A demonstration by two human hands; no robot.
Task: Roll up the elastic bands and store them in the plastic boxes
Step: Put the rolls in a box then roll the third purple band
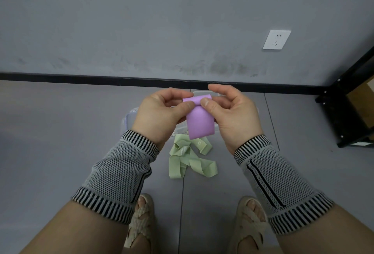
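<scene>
Nearest me, loose green bands (189,157) lay unrolled on the floor (60,132), lower center. Above them my left hand (162,112) and right hand (232,112) each had a pinching grip on the purple band (200,120) at mid-frame. Rolling had barely started, I'd say: roll axis left-right, tail hanging down. Next, keep winding tight. Clear plastic box (129,120) sat behind.
</scene>
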